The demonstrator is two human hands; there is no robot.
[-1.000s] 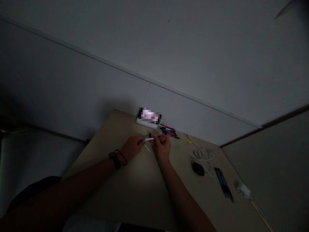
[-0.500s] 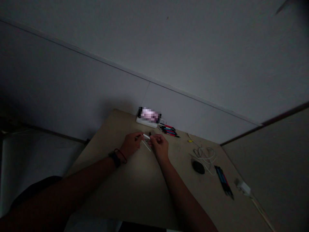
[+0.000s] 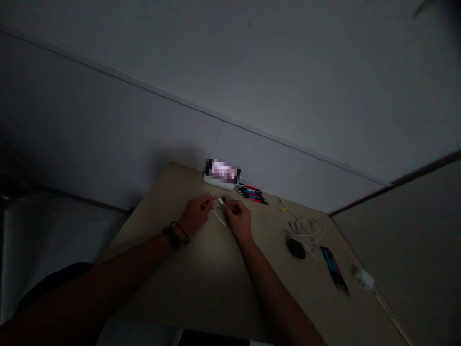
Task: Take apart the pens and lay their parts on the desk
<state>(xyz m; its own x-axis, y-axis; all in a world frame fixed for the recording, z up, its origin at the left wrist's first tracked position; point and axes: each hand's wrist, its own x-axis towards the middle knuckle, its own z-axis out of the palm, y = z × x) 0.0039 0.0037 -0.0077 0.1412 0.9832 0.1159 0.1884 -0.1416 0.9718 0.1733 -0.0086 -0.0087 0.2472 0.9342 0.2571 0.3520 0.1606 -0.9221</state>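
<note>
Over the middle of the table point(image 3: 180, 278), my right hand point(image 3: 239, 218) pinches a small white tube-like piece point(image 3: 221, 201) between thumb and fingers. My left hand point(image 3: 195, 212) faces it, its fingertips closed together close to the white piece; what they hold is too small and dim to make out. A thin white stick point(image 3: 219, 217), like a pen refill, shows just below and between the hands. Beside the right fingertips is a small black piece point(image 3: 224, 198).
At the back, a lit phone point(image 3: 223, 170) leans on a white box point(image 3: 218, 182), with several red, blue and black pens point(image 3: 252, 193) alongside. To the right lie a coiled white cable point(image 3: 306, 230), a black mouse point(image 3: 296, 249), more pens point(image 3: 334, 270) and a white plug point(image 3: 363, 278).
The white piece, earlier stretched between both hands, now sits at my right fingertips and is tilted differently. Both hands have barely shifted.
</note>
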